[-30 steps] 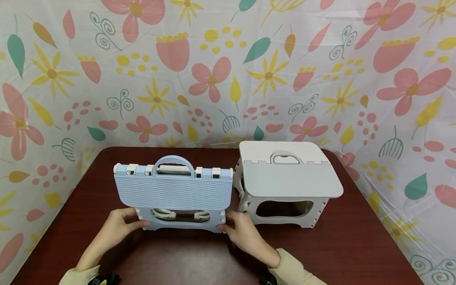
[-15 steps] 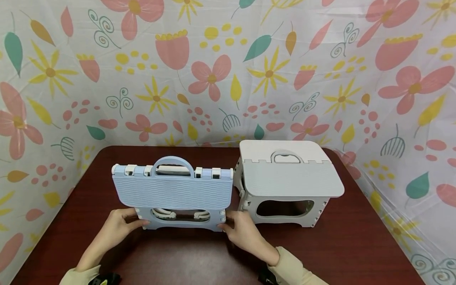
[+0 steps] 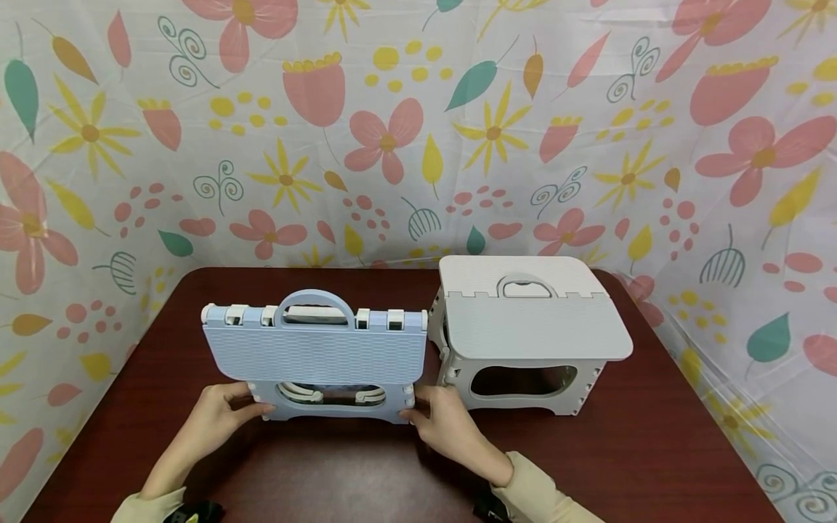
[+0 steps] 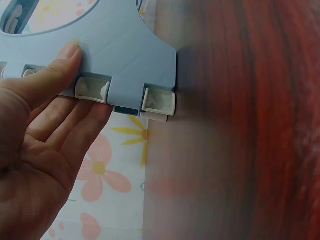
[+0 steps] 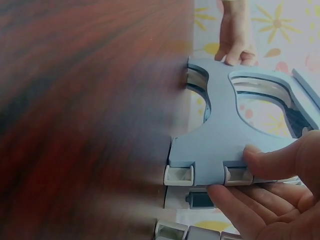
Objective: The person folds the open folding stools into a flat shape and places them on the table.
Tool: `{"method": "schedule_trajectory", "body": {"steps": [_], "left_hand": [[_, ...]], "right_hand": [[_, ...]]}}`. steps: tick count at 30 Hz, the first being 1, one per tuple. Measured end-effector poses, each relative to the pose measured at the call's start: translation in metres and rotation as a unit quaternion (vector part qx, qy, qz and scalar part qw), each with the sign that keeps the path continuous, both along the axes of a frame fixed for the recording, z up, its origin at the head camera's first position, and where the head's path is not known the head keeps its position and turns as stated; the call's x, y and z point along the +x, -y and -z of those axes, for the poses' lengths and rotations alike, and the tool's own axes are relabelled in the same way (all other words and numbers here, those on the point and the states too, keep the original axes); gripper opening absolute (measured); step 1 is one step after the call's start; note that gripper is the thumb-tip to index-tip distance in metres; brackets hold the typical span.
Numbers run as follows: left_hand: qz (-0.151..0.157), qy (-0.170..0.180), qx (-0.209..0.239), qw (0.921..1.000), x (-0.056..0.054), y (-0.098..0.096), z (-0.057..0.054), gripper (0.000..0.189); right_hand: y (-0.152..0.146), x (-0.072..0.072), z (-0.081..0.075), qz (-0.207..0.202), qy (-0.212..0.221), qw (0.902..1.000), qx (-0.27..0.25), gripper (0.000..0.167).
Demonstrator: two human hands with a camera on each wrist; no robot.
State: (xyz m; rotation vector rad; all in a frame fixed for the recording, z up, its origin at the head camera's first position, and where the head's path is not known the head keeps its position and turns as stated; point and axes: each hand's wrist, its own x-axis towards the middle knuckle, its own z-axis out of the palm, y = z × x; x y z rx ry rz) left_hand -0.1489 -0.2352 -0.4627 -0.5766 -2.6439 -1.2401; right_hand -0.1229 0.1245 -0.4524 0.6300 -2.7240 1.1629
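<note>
A light blue folding stool (image 3: 317, 354) with white hinge pieces stands partly folded on the table, its front top panel slanting down and its carry handle upright. My left hand (image 3: 214, 415) pinches the left edge of its front leg panel, thumb in front and fingers behind. At the opposite edge, my right hand (image 3: 451, 427) grips the same leg panel (image 5: 215, 135) between thumb and fingers. The left wrist view shows the left thumb (image 4: 67, 60) against the blue plastic beside the white hinges. Behind the panel, the folded inner parts are mostly hidden.
A grey and white folding stool (image 3: 532, 327) stands unfolded just right of the blue one, close to my right hand. All of it rests on a dark red-brown wooden table (image 3: 353, 472). A flower-printed cloth (image 3: 386, 145) hangs behind.
The blue stool's top edge has sunk slightly and its left end has shifted a little left. Both hands keep their grip in about the same place.
</note>
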Motion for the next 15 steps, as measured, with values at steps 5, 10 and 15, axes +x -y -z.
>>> {"method": "schedule_trajectory", "body": {"steps": [5,10,15], "left_hand": [[-0.002,0.0,-0.003,1.0,-0.0012,0.0009,0.0022,0.025],[-0.002,-0.001,-0.002,1.0,-0.0011,0.0001,0.0011,0.022],[-0.007,-0.016,-0.005,0.9998,-0.0013,-0.0001,0.0017,0.022]], "right_hand": [[0.0,-0.0005,0.0,-0.002,-0.006,1.0,0.001,0.011],[0.0009,-0.0003,-0.0021,-0.002,-0.024,0.9997,0.007,0.013],[0.002,0.0014,-0.0044,0.0,-0.022,0.9997,0.009,0.01]]}}
